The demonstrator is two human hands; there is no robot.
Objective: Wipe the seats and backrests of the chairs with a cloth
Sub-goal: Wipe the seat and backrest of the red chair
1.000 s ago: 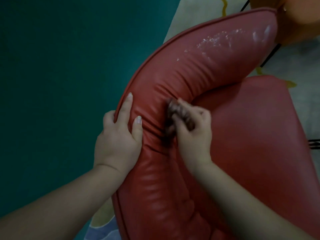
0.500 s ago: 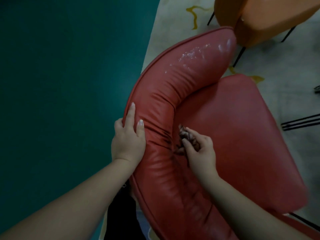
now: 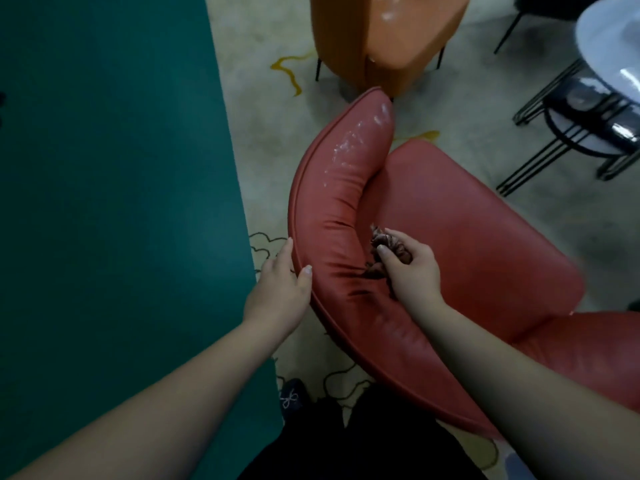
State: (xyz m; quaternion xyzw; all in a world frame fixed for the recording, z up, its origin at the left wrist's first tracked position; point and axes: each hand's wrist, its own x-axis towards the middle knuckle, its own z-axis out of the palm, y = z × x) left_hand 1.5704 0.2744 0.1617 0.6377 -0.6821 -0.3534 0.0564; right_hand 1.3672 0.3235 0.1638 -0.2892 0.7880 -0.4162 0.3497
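Here the right hand (image 3: 412, 268) bunches a cloth (image 3: 384, 247) against the red backrest (image 3: 332, 209).

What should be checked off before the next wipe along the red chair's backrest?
1. Cloth in the grip: ok. The right hand holds the bunched cloth.
2. Cloth on the surface: ok. It touches the inner face of the red backrest.
3. Chair steadied: ok. The left hand rests on the backrest's outer edge, thumb on top.
4. Far end of backrest clean: not ok. Whitish marks show near its tip.
5. Red seat wiped: cannot tell. No marks stand out on it.
6. Orange chair: not ok. Pale smears show on its seat.
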